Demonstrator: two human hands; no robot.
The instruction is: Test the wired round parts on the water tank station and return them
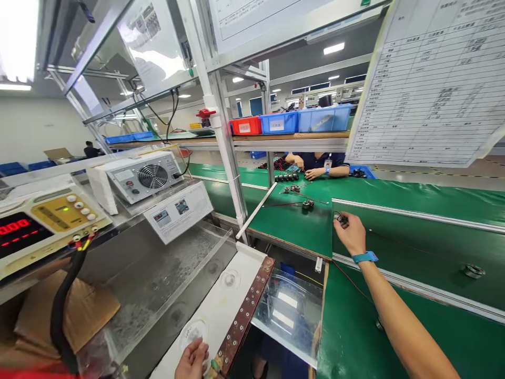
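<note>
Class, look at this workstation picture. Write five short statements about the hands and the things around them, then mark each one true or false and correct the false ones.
1. The right hand reaches out to a small black part on the green mat. True.
2. The right wrist wears a red band. False: the wristband is blue.
3. The left hand rests on the white panel near its bottom edge. True.
4. The meter on the left shows green digits. False: its digits are red.
5. A co-worker's hands are across the green bench, under a shelf of blue and red bins. True.
</note>
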